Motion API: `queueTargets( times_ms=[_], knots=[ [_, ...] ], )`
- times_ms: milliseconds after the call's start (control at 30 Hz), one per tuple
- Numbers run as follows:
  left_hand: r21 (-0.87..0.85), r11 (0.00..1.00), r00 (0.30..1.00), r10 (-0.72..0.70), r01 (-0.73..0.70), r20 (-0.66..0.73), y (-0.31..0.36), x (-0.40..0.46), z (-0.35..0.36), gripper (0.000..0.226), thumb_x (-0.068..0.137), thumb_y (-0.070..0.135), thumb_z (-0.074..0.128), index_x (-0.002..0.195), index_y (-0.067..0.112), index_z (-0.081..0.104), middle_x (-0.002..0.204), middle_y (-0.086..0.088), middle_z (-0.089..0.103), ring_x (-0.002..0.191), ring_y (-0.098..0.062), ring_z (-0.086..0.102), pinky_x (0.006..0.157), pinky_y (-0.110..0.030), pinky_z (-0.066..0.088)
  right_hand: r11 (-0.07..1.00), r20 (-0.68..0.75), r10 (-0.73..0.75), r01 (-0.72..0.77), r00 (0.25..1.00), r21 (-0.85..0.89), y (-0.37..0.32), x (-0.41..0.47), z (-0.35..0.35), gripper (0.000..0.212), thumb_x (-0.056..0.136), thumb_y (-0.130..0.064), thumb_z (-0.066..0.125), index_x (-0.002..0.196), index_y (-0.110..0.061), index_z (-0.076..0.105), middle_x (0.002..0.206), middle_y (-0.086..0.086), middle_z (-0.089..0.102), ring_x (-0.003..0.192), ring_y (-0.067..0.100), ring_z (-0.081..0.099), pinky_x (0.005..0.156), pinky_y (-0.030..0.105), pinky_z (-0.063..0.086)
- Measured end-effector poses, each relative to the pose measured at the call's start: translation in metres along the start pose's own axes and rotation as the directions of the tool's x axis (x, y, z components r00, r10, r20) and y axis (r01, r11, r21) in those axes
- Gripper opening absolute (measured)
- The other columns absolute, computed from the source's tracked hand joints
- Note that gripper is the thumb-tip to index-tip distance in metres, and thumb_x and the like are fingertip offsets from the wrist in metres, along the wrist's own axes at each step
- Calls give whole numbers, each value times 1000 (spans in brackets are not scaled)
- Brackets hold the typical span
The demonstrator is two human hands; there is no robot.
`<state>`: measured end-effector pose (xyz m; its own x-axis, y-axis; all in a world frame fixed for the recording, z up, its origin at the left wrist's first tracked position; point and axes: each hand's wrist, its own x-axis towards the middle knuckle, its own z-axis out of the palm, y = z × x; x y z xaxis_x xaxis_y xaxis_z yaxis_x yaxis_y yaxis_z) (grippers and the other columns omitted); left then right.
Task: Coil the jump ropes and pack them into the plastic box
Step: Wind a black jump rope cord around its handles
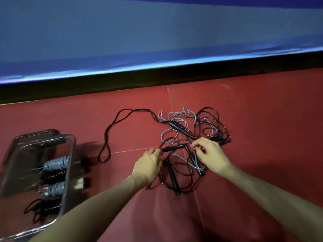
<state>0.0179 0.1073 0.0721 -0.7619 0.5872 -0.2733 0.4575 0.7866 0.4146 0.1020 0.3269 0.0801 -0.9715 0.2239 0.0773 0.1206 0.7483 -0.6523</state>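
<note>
A tangle of jump ropes [212,127], black and grey cords with black handles, lies on the red mat. One black cord [111,130] trails out in a long loop to the left. My left hand [148,165] pinches the end of a black handle [172,147]. My right hand [211,155] pinches a thin grey cord [195,164] in the middle of the pile. The clear plastic box [69,165] stands at the left. It holds several coiled ropes, among them a grey bundle [56,162] and a black bundle [48,207].
The red mat floor [262,110] has seams running past the pile. A black strip [157,75] and a blue padded wall [157,32] rise behind it. The box's clear lid [29,137] lies behind the box.
</note>
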Motion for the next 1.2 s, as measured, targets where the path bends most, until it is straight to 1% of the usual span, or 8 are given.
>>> queueTargets(
  times_ms=[167,300,533,767,933,1033,1133,1200],
  knots=[
    [85,992,995,-87,91,-53,-25,23,27,33,99,21,39,131,17,47,130,-4,49,118,-29,44,91,-42,42,1000,43,6,-7,999,8,14,-22,49,17,80,1,59,89,-11,69,86,-14,54,81,11,53,77,23,42],
    [81,993,994,-90,85,58,-29,44,30,54,96,9,35,148,22,30,147,1,40,132,-28,37,101,-42,37,999,241,37,-38,970,0,15,-38,83,12,84,-6,63,95,-11,65,91,-6,54,86,14,53,84,28,45],
    [188,980,991,-90,71,95,-34,49,41,39,93,11,44,131,20,48,128,-4,51,120,-31,48,93,-40,40,946,333,187,-78,924,-316,2,-40,105,37,88,-49,61,107,-17,60,112,-1,54,113,19,46,97,29,35],
    [63,985,979,-167,160,119,-47,35,46,33,94,20,48,125,8,49,119,-15,47,114,-37,50,93,-44,42,881,348,301,-118,888,-459,-8,-35,113,47,91,-42,52,124,-8,51,130,9,52,125,27,44,104,36,32],
    [-169,939,951,-308,301,-19,-58,32,32,31,103,26,35,112,0,48,116,-28,57,108,-46,54,88,-46,40,919,268,378,-325,886,-223,-8,-35,104,29,96,-31,51,110,-7,45,99,15,66,94,33,63,79,37,46],
    [-253,886,901,-422,388,-97,-61,28,19,35,104,30,31,110,-1,45,113,-33,57,105,-49,55,85,-48,42,910,227,392,-411,891,43,-4,-31,97,19,95,-23,58,99,-14,42,76,3,53,70,23,53,67,30,42],
    [-324,855,851,-483,406,-207,-68,22,7,35,103,32,32,107,1,46,106,-33,59,98,-50,56,80,-48,42,838,233,427,-479,874,262,-5,-23,88,19,92,-10,61,103,-14,46,83,-5,52,51,15,53,49,25,49],
    [-312,870,853,-461,381,-243,-75,15,-1,32,103,33,34,103,4,47,93,-26,59,87,-46,56,73,-45,41,830,192,410,-452,892,327,-9,-16,83,18,89,-5,63,100,-16,54,88,-3,57,50,10,53,49,27,51]
  ],
)
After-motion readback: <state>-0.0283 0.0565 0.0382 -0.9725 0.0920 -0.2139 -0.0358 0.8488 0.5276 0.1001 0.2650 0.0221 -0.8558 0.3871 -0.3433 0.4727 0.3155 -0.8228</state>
